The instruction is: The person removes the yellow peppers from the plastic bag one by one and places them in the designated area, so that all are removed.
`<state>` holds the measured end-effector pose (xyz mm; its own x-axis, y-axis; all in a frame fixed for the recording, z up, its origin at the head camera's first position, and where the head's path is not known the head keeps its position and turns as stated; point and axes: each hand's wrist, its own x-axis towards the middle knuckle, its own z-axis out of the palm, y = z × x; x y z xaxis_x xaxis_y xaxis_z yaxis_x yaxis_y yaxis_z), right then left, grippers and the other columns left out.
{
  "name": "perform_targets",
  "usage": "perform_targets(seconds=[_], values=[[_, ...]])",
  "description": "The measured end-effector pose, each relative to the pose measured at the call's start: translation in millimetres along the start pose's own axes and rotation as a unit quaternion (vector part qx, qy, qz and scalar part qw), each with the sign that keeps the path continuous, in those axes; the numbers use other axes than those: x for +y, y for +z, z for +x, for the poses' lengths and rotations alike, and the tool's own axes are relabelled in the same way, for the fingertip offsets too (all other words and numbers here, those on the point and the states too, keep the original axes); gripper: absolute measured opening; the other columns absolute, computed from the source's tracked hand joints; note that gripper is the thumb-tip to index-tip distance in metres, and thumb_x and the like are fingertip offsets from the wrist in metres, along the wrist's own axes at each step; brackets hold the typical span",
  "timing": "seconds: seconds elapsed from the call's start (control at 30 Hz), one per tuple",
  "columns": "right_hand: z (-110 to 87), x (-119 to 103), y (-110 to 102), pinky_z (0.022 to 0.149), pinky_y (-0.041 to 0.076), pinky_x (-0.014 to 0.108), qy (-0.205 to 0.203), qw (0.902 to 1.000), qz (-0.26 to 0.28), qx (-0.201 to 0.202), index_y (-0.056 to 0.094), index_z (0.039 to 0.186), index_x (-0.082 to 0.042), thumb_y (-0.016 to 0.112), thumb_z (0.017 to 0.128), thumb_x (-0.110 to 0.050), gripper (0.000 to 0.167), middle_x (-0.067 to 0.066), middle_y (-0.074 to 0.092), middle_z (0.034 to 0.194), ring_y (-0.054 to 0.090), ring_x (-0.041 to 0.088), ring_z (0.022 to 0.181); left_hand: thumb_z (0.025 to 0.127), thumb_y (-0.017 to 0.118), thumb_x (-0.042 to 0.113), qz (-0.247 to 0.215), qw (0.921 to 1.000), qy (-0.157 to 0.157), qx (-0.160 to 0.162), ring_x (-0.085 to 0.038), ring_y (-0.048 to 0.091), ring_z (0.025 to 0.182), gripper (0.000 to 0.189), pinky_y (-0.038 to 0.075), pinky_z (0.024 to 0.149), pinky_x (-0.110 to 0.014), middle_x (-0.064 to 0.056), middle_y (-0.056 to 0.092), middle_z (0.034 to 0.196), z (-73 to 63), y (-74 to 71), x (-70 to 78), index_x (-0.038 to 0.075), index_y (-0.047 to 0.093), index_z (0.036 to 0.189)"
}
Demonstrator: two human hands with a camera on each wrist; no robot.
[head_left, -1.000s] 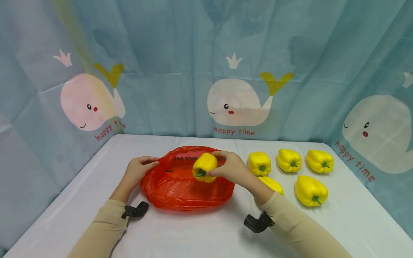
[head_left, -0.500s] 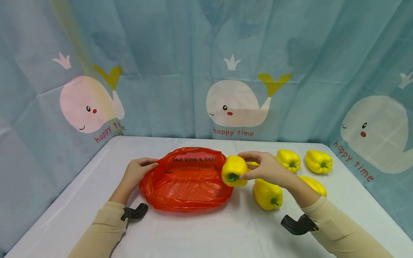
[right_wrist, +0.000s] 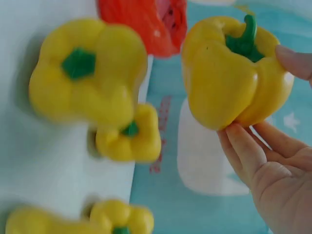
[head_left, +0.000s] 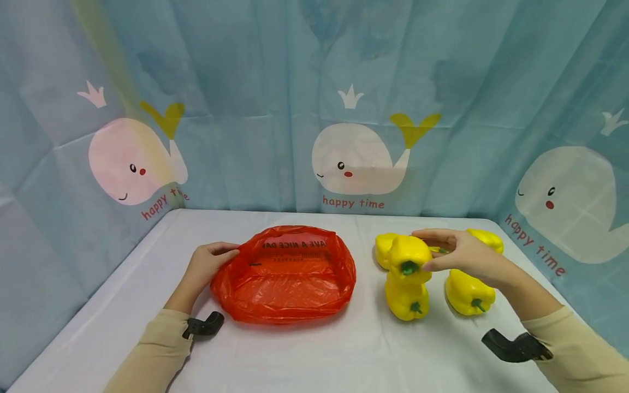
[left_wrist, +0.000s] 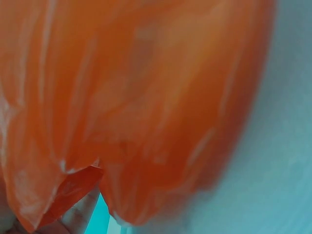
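My right hand (head_left: 464,252) holds a yellow bell pepper (head_left: 409,256) by its sides, above the table. In the right wrist view the thumb lies near the green stem of this pepper (right_wrist: 229,73) and the fingers are on its opposite side. Below it, in the head view, rests another bell pepper (head_left: 407,302). With my left hand (head_left: 208,263) I pinch the left rim of a red plastic bag (head_left: 290,311), whose mouth gapes upward. Crumpled bag film (left_wrist: 126,107) fills most of the left wrist view and hides much of that hand.
More yellow bell peppers stand on the right of the white table: one at front right (head_left: 469,295), one behind the held pepper (head_left: 383,250), one at the far right (head_left: 486,240), and one mostly hidden behind my right hand. A blue whale-print curtain (head_left: 275,164) hangs behind.
My right hand has carried the bell pepper rightward, from over the bag's mouth to above the other peppers. My left hand stays at the bag's rim.
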<state>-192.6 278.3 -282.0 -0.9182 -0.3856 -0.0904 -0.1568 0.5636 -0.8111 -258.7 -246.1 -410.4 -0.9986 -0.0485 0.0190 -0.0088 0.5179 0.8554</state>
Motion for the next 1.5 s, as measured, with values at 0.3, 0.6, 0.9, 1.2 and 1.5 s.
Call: perform_targets(seconds=[0.3,0.6,0.9,1.2,1.5], values=[[-15.7,38,-46,0.093,0.052,0.025,0.009,0.9999,0.008,0.002,0.040,0.149,-0.003,0.065,0.092,-0.016,0.064,-0.020,0.057,0.133,0.055,-0.003,0.117,0.097,0.062,0.038,-0.004,1.0000,-0.007,-0.001,-0.032,0.056,0.123,0.046,0.055,0.099,-0.036,-0.020,0.064,0.133,-0.2,-2.5,1.0,0.005,0.066,0.129],[-35.0,75,-83,0.084,0.047,0.014,0.027,0.9994,-0.013,0.017,0.040,0.151,-0.012,0.058,0.097,-0.011,0.057,-0.035,0.054,0.126,0.054,-0.012,0.111,0.097,0.062,0.039,-0.001,0.9999,-0.010,0.000,-0.031,0.056,0.122,0.046,0.056,0.097,-0.034,-0.020,0.064,0.132,-0.9,-3.2,-0.3,0.005,0.066,0.128],[-53.4,105,-106,0.088,0.050,0.032,0.051,0.9984,-0.018,0.014,0.047,0.139,-0.037,0.053,0.099,-0.009,0.050,-0.042,0.049,0.120,0.053,-0.015,0.106,0.098,0.062,0.036,0.001,1.0000,-0.006,-0.002,-0.033,0.056,0.123,0.045,0.056,0.097,-0.035,-0.020,0.064,0.133,-0.6,-3.1,1.9,0.004,0.066,0.129],[-64.5,136,-126,0.078,0.047,0.015,0.085,0.9942,0.047,-0.047,0.047,0.122,-0.053,0.049,0.099,-0.004,0.054,-0.042,0.050,0.119,0.054,-0.014,0.105,0.097,0.062,0.039,-0.002,0.9999,-0.014,-0.006,-0.032,0.057,0.122,0.046,0.057,0.096,-0.035,-0.020,0.064,0.133,0.2,-1.1,2.4,0.005,0.066,0.129],[-67.7,160,-134,0.084,0.045,0.027,0.095,0.9926,0.050,-0.059,0.047,0.120,-0.056,0.047,0.099,-0.005,0.055,-0.042,0.051,0.119,0.054,-0.013,0.105,0.097,0.062,0.038,0.007,0.9999,-0.007,-0.005,-0.033,0.057,0.123,0.047,0.055,0.099,-0.039,-0.020,0.064,0.132,0.8,-2.9,0.9,0.004,0.066,0.129]])
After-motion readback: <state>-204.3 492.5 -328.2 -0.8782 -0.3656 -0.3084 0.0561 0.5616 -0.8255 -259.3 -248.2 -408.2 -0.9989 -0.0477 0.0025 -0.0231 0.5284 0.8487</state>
